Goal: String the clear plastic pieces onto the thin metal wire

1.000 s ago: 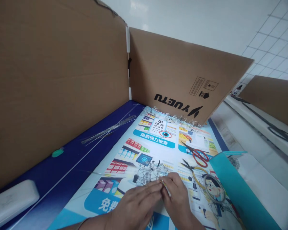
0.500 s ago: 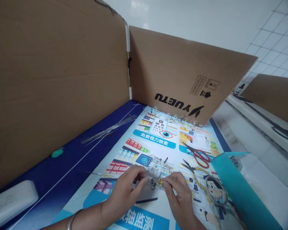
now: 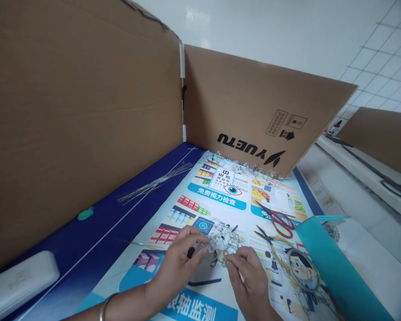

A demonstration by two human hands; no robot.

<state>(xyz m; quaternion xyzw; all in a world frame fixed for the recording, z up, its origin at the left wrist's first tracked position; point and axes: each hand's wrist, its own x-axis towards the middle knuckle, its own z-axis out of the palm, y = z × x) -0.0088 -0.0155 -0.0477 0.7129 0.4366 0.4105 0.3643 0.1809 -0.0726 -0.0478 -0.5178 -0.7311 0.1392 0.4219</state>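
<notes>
Flanking tangled wire (image 3: 233,240), both hands (image 3: 249,273) near teal box (image 3: 341,263) containing grey tangle (image 3: 331,232).

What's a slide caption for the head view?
Right hand pinching a tangle of thin wire, left hand beside it, over a printed poster, red-handled scissors lying nearby.

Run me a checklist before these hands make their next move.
1. Right hand has its fingers pinched at the edge of the tangled wire: ok.
2. Left hand gripping that wire: cannot tell; its fingers are close, but contact is unclear.
3. Red-handled scissors laid down, out of both hands: ok.
4. Yellow-handled pliers shut: not ok; jaws spread.
5. Straight wire bundle apart from the tangled wire: ok.
</notes>
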